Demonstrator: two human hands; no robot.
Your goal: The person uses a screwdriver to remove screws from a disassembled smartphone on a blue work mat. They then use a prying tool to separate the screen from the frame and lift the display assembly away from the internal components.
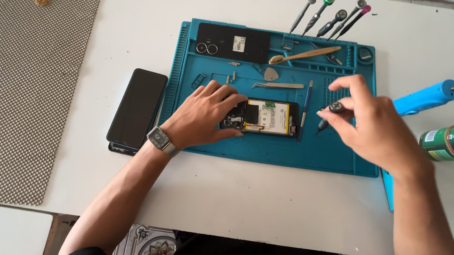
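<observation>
My left hand (206,115) lies flat on the camera end of the opened phone (262,117), fingers spread over it, pressing rather than gripping. The phone sits in the middle of the blue mat (289,153) on the white counter (264,199). My right hand (368,127) pinches a small screwdriver (330,114) in a closed grip, its tip pointing down just right of the phone. Left of the mat lies a dark phone (137,108). Farther off are tweezers (278,86), a back cover (233,42), a brush (304,54) and a row of screwdrivers (330,15).
</observation>
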